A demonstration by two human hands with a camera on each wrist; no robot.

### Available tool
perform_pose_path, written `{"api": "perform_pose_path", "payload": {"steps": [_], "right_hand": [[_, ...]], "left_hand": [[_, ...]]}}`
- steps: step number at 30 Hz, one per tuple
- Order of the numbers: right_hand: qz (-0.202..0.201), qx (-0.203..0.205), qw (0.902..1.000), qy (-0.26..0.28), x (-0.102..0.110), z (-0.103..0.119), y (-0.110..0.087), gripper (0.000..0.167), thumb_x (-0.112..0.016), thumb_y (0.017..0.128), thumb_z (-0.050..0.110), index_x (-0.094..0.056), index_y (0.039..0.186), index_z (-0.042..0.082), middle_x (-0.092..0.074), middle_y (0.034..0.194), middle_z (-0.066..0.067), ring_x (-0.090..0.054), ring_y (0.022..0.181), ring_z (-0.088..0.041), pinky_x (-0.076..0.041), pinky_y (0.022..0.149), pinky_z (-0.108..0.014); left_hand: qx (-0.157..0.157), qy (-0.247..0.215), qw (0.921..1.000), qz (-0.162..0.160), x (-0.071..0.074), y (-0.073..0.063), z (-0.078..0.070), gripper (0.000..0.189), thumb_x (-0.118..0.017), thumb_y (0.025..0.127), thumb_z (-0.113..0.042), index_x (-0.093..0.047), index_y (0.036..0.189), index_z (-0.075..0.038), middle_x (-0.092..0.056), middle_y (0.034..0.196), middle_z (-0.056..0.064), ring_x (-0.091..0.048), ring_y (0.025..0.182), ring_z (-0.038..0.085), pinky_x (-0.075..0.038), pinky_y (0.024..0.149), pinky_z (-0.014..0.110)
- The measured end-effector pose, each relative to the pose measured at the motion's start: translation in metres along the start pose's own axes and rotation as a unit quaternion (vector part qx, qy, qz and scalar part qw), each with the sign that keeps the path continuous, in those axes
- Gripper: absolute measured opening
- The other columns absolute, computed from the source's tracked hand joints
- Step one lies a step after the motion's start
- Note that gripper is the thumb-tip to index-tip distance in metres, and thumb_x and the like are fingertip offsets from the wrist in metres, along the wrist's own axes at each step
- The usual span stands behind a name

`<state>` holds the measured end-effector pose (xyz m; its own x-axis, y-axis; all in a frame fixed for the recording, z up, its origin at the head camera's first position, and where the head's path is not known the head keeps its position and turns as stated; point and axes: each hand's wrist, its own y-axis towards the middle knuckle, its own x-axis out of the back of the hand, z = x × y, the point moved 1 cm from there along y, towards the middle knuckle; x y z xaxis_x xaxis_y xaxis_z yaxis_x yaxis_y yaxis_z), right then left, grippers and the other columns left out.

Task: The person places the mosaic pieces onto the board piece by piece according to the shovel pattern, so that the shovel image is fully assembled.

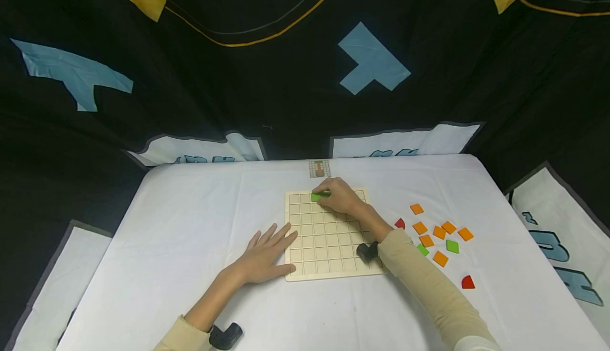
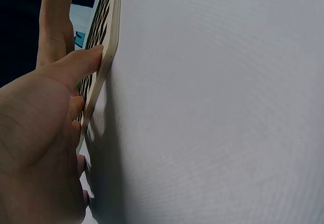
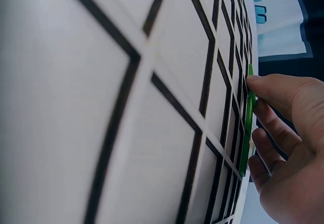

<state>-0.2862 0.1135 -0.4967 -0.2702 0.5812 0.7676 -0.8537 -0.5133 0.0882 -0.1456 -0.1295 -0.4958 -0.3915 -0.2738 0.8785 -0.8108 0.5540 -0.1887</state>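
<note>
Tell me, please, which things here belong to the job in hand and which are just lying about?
In use: green tile, pinched by right hand; wooden grid board, steadied by left hand.
Lying about: orange tiles, red pieces, small card.

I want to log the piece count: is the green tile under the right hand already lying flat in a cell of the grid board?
Cannot tell. The right hand pinches the green tile at the grid board; fingers hide its seating.

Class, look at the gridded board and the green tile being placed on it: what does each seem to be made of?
The gridded board looks like pale unfinished wood or plywood: matte cream face, dark grooved lines, thin flat edge. The green tile, pinched by the right hand, seems smooth plastic or painted wood; its uniform bright colour leaves that open.
</note>
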Motion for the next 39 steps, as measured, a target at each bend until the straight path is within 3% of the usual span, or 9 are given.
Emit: {"api": "perform_pose_path", "payload": {"steps": [19,31,39], "right_hand": [[-0.007,-0.013,0.9998,0.013,0.006,-0.004,-0.005,0.029,-0.076,0.088,0.011,-0.074,0.117,0.006,-0.071,0.117,-0.006,-0.059,0.119,-0.026,-0.042,0.105,-0.041],[-0.043,-0.006,0.9976,0.053,0.045,-0.002,-0.034,0.029,-0.071,0.093,0.008,-0.071,0.119,-0.001,-0.067,0.122,-0.013,-0.053,0.124,-0.035,-0.041,0.105,-0.051],[-0.078,-0.050,0.9947,0.044,0.076,-0.016,-0.065,0.031,-0.070,0.093,0.012,-0.071,0.123,0.003,-0.062,0.129,-0.014,-0.047,0.127,-0.035,-0.037,0.105,-0.054]], "left_hand": [[0.000,-0.003,1.0000,0.005,0.001,0.000,-0.001,0.077,-0.058,0.096,-0.053,-0.031,0.158,-0.016,-0.016,0.165,0.008,-0.006,0.150,0.038,-0.004,0.115,0.064],[-0.009,-0.005,0.9999,0.002,0.003,0.000,-0.001,0.077,-0.057,0.097,-0.053,-0.032,0.158,-0.014,-0.017,0.165,0.009,-0.007,0.150,0.040,-0.004,0.114,0.066],[-0.005,-0.009,0.9999,0.000,0.001,-0.001,-0.002,0.077,-0.058,0.096,-0.053,-0.033,0.157,-0.013,-0.017,0.165,0.009,-0.007,0.150,0.039,-0.004,0.114,0.066]]}}
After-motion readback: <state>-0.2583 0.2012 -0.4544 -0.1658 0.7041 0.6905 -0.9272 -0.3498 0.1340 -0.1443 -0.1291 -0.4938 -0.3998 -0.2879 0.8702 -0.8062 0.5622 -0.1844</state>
